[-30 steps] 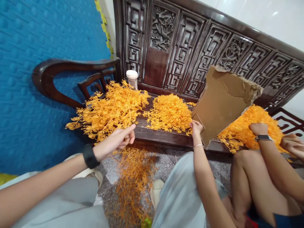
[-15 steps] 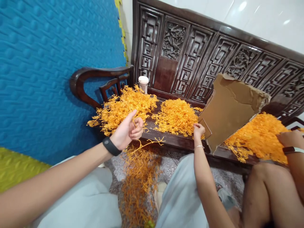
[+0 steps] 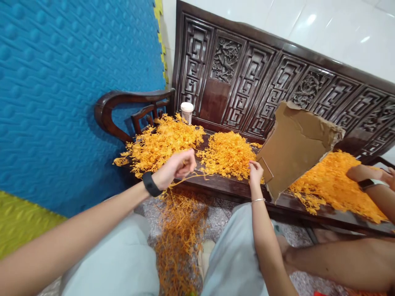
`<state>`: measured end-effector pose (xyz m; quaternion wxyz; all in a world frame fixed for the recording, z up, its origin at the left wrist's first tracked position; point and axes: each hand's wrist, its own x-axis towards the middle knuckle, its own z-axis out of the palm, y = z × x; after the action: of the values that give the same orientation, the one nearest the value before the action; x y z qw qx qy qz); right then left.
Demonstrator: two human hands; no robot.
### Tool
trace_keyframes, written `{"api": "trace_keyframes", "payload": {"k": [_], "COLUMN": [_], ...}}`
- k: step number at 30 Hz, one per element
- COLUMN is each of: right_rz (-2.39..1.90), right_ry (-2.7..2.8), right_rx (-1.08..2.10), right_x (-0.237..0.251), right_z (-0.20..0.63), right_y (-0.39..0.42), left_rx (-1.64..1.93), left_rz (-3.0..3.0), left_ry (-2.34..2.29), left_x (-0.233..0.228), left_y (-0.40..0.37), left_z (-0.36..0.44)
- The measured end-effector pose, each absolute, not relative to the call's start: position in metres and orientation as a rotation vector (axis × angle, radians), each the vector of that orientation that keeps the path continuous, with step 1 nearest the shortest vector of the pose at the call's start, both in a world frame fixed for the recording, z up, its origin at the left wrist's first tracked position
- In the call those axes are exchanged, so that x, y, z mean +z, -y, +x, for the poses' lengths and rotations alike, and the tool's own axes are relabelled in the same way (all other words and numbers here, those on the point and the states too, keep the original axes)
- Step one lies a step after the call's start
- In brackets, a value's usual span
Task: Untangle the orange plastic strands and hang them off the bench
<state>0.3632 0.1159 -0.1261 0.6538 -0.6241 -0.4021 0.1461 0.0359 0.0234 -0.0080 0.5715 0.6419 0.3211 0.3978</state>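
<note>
Bench-edge: left hand [image 3: 175, 167] grips sprig [image 3: 193, 178] pointing right.

The carved bench [image 3: 234, 187] across the middle of the frame is dark wood with a polished, glossy sheen. On its seat lie heaps of orange sprigs [image 3: 228, 154] that look like thin, matt plastic, branched and spiky. The torn sheet [image 3: 293, 146] at right centre is brown cardboard, dull and rough along its ripped edge. The wall panel [image 3: 61, 90] in the upper left is blue foam, matt and embossed with bumps. Upper right, the white tiles [image 3: 308, 24] shine. The floor [image 3: 220, 216] at bottom centre is speckled stone.
</note>
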Motion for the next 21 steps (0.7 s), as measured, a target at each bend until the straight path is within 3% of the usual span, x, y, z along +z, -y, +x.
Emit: {"api": "trace_keyframes", "payload": {"k": [5, 10, 21], "right_rz": [-1.399, -1.394, -1.359], "right_ry": [0.814, 0.762, 0.717], "right_rx": [0.483, 0.520, 0.598], "right_x": [-0.120, -0.118, -0.118], "right_z": [0.357, 0.359, 0.354], "right_y": [-0.110, -0.108, -0.108], "left_rx": [0.515, 0.171, 0.191], "left_rz": [2.486, 3.055, 3.449], "left_ry": [-0.985, -0.894, -0.832], "left_x": [-0.023, -0.040, -0.036], "left_y": [-0.016, -0.021, 0.008], "left_z": [0.055, 0.074, 0.116]}}
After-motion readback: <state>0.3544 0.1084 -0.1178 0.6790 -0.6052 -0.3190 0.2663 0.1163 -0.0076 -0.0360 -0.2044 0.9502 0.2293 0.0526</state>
